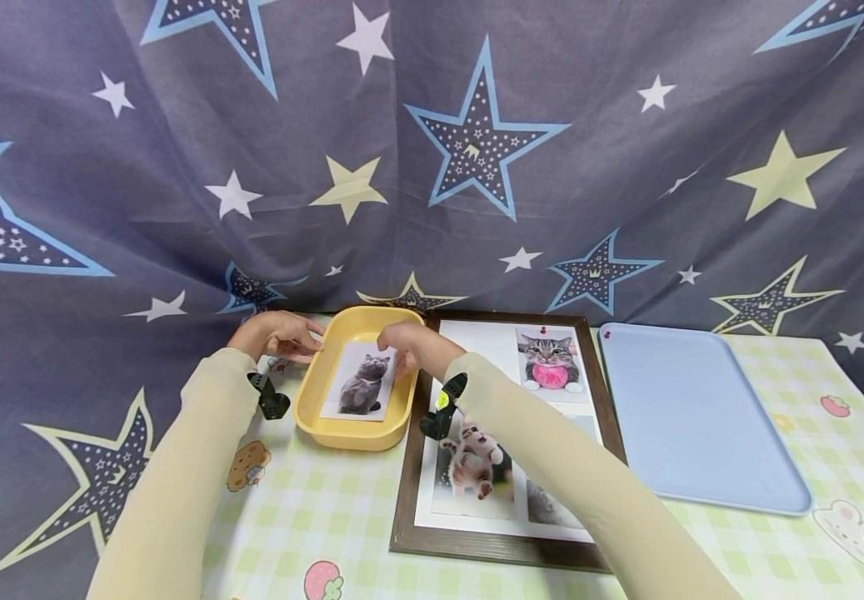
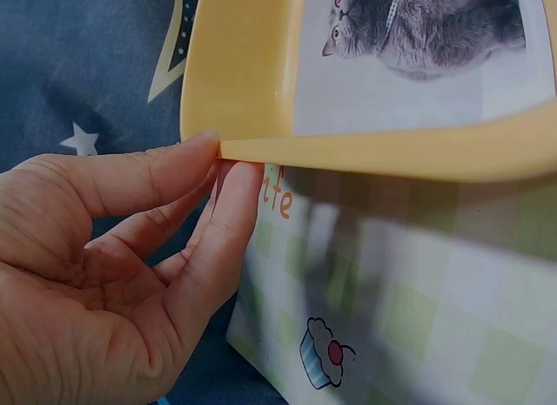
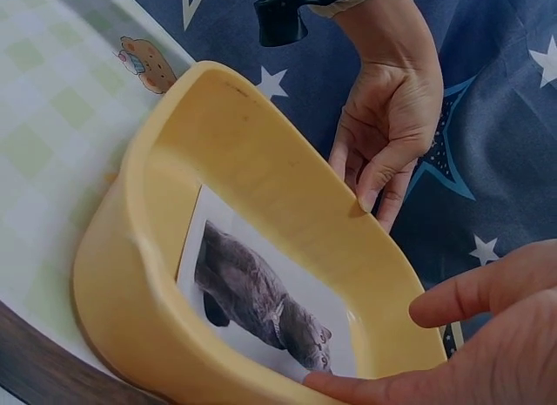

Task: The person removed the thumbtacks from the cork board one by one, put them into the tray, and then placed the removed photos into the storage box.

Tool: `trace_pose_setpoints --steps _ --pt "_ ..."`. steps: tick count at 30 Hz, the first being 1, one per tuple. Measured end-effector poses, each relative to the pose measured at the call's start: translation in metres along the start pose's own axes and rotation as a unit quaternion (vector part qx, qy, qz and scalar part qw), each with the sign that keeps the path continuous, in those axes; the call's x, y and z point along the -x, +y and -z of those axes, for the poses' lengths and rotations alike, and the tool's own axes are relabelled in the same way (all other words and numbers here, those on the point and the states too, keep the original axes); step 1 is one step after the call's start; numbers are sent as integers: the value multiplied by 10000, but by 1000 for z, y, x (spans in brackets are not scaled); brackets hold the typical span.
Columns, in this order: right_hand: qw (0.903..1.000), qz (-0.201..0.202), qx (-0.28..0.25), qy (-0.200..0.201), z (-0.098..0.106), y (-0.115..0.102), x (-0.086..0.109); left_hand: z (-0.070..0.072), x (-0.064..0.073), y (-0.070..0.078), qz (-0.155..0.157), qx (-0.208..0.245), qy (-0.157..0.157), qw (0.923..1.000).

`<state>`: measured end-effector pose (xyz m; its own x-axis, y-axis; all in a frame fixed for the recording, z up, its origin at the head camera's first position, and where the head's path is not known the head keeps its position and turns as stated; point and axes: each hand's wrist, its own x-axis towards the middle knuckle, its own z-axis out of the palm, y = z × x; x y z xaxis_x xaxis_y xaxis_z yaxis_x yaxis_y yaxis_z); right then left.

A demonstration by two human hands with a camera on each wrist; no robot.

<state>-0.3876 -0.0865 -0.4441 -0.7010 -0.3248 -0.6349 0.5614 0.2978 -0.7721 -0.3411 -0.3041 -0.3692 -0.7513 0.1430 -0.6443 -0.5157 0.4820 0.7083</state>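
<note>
A yellow plastic basin (image 1: 360, 435) stands at the back left of the table, with a grey cat photo (image 1: 362, 383) lying face up inside. My left hand (image 1: 285, 335) pinches the basin's left rim between thumb and fingers, as the left wrist view shows. My right hand (image 1: 407, 340) reaches over the basin's right side. In the right wrist view its thumb and index finger are spread apart, and the index fingertip (image 3: 326, 383) is right at the photo's edge. The rest of the right hand's fingers are hidden in that view.
Right of the basin lies a brown picture frame (image 1: 506, 548) with several cat photos on its white board; my right forearm crosses it. A light blue tray (image 1: 694, 408) with a small red pin near one corner lies further right. A starry curtain (image 1: 611, 100) hangs behind the table.
</note>
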Motion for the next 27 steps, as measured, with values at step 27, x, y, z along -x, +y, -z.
trace_pose_setpoints --steps 27 --pt "9704 1634 1529 -907 28 -2 133 -2 3 0 -18 29 122 9999"
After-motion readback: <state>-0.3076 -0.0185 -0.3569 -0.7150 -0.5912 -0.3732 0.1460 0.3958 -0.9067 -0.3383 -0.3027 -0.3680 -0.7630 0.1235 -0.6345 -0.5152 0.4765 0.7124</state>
